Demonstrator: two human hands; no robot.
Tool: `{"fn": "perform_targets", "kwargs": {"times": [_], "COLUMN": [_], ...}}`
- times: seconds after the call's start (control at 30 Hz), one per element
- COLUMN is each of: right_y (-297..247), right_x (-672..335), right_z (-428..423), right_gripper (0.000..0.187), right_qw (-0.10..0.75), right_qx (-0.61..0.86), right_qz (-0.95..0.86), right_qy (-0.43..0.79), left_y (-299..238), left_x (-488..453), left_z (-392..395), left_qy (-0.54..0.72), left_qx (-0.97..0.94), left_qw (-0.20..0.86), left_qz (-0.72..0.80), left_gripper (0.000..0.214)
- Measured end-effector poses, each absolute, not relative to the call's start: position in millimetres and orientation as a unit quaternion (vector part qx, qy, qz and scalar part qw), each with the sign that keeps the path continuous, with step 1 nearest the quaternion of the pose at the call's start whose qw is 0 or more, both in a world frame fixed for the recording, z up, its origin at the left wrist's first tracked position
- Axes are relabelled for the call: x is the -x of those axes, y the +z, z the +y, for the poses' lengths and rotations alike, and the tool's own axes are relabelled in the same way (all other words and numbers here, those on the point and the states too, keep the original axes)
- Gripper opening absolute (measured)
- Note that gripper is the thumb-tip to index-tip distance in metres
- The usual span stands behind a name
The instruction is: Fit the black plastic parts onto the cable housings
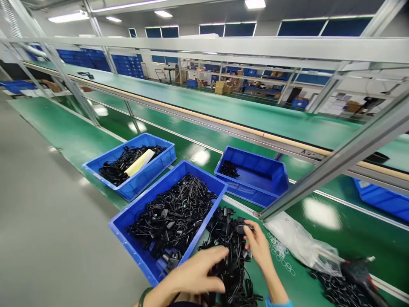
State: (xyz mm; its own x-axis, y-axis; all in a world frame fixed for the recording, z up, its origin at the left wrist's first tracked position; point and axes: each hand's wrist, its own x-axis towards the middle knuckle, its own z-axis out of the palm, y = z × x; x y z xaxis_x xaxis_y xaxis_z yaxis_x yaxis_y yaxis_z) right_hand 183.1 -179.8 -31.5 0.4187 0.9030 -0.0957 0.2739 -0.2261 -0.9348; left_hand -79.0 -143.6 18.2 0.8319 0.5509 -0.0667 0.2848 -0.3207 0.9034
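My left hand (200,270), its thumb and fingers spread, hovers over the near right rim of a blue bin, holding nothing. My right hand (258,245) has its thumb and fingers closed around the edge of a black power adapter (240,226) at the far side of a pile. That pile of black adapters and cables (228,256) lies on the green bench top (260,277) between and below my hands. To its left, the large blue bin (126,243) is filled with more black corded adapters (179,209).
Another blue bin (153,170) holds cables and a yellow piece (139,163). Behind the pile, a blue bin (255,194) contains small black parts (229,169). Clear rings (281,251), a plastic bag (297,238) and a black-red tool (359,273) lie right. A slanted metal post (319,166) rises nearby.
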Motion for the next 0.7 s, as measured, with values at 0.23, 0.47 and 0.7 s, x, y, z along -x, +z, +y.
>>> {"fn": "perform_targets", "kwargs": {"times": [0.23,0.47,0.7], "right_y": [-78,-115,-168], "right_x": [-162,-233,-380], "right_z": [-137,-215,-301], "right_gripper": [0.045,0.024,0.016], "right_qw": [0.447,0.468,0.389], "right_qx": [0.732,0.816,0.917], "right_qz": [-0.430,-0.300,-0.064], "right_qy": [0.281,0.157,0.060], "left_y": [-50,-134,-122], "left_x": [99,83,92], "left_z": [-24,8,8], "left_qy": [0.026,0.004,0.086], "left_qx": [-0.813,-0.846,-0.759], "left_qw": [0.325,0.300,0.372], "left_qz": [0.483,0.442,0.528], "left_gripper": [0.036,0.034,0.040]}}
